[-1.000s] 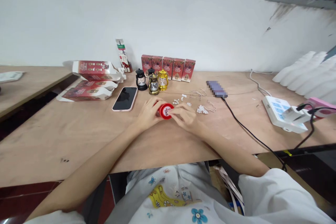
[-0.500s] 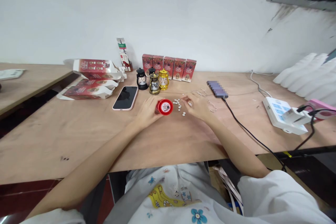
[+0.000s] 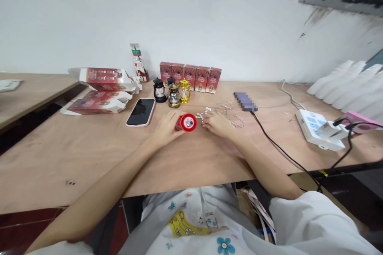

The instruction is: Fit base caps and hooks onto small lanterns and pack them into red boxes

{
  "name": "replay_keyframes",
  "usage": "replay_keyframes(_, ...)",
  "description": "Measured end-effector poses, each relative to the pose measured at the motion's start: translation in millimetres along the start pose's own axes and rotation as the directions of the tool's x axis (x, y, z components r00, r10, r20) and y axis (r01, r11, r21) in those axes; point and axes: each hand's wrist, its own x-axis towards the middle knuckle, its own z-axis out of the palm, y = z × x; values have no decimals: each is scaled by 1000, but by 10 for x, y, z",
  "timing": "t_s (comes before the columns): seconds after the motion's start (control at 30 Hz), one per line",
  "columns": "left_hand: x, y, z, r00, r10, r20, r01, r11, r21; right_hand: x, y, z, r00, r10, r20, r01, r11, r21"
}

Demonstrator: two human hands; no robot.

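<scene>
My left hand is wrapped round a small red lantern. It lies on its side with its round base turned towards me, and a small dark recess shows in the base. To its right, several small silvery discs like button cells are scattered on the table. My right hand rests among them, its fingers bent and drawn together low at the tabletop; whatever lies between the fingertips is hidden. Behind stand a black lantern, a bronze lantern and a gold lantern, with another dark one partly hidden.
Several red boxes line the wall. Opened cartons and a phone lie left. Bent wire pieces are beside my right hand. Further right are a cabled phone, a white power strip and stacked white foam-like pieces.
My right hand has moved slightly left and down, closer to the lantern, and now covers some of the discs. My left hand keeps its hold. The view has shifted slightly.
</scene>
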Motion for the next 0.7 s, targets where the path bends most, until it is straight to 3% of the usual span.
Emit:
replay_keyframes(0.2,11,38,-19,1000,19,11,-19,1000,-2,0,-4,55,995,-62,-76,54,992,-110)
replay_keyframes(0.3,15,45,-25,1000,12,26,-12,1000,0,6,18,71,975,-70,-210,52,995,-90)
replay_keyframes(0.37,19,49,-24,999,15,34,-15,1000,4,-8,9,47,918,-78,-388,78,997,-16)
replay_keyframes(0.47,26,61,-18,999,20,47,-21,1000,18,-55,-86,-26,724,-39,-688,183,973,137)
replay_keyframes(0.53,28,72,-13,998,26,53,-27,999,35,-88,-185,-70,617,-35,-786,282,942,180)
replay_keyframes(0.6,26,79,-9,998,40,58,-42,998,48,-108,-273,-94,584,-104,-805,366,919,147)
replay_keyframes(0.7,19,78,-3,996,65,56,-68,996,61,-109,-338,-91,599,-226,-769,422,905,63)
